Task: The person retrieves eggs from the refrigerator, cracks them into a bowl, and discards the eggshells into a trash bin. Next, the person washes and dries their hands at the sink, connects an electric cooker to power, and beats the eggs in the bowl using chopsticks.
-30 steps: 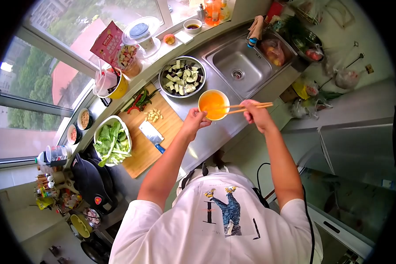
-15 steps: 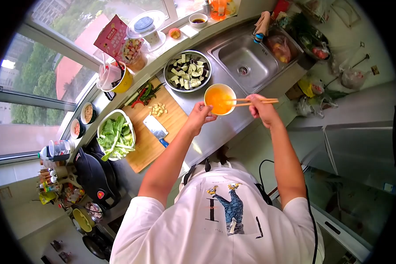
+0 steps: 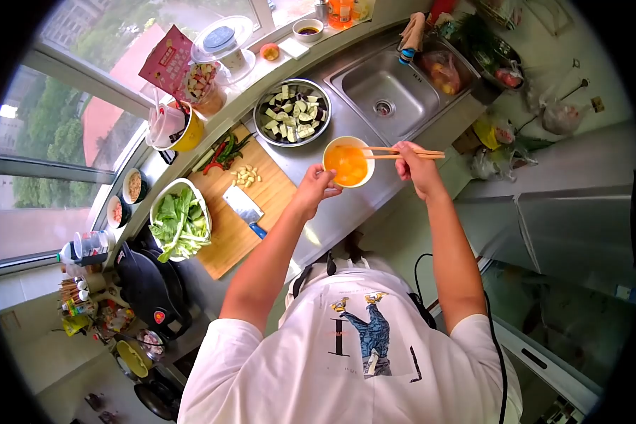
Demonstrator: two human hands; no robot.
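My left hand [image 3: 316,188] grips the rim of a white bowl [image 3: 371,172] from its lower left side. Inside the bowl lies orange-yellow beaten egg [image 3: 347,165]. With closed fingers my right hand [image 3: 416,169] holds a pair of wooden chopsticks [image 3: 392,152], whose tips reach over the bowl's right rim into the egg. Behind the bowl stands a metal basin [image 3: 325,134] of cut eggplant [image 3: 295,113]. To the left, a wooden cutting board [image 3: 222,233] carries a cleaver [image 3: 244,205], garlic cloves [image 3: 245,176] and red and green chili peppers [image 3: 222,154].
A white basin of leafy greens [image 3: 180,221] sits left of the board. The steel sink [image 3: 389,88] is at the back right. Along the windowsill stand a small bowl of dark sauce [image 3: 308,29], a peach-like fruit [image 3: 269,51] and a yellow container [image 3: 189,134].
The whole view has shifted slightly, with counter items now a little further left. The bowl has tilted or turned a little, and the chopsticks have moved up toward its rim.
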